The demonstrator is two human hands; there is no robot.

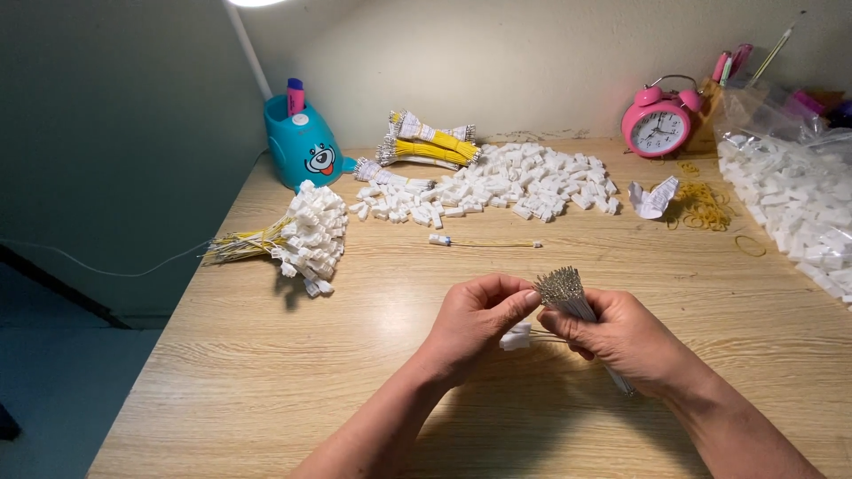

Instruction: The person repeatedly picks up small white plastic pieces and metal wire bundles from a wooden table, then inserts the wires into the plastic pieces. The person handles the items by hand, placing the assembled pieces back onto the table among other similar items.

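Note:
My right hand grips a bundle of thin wires with metal tips that fan out above my fist; the tail of the bundle sticks out below my palm. My left hand pinches at the tips of that bundle with thumb and forefinger. A small white plastic connector shows between the two hands, under my left fingers. Both hands hover over the front middle of the wooden table.
A pile of white connectors lies at the back, with yellow wire bundles behind it. Assembled wires with connectors lie at the left. One finished wire lies mid-table. A teal pen holder, pink alarm clock, rubber bands and a bag of connectors stand around.

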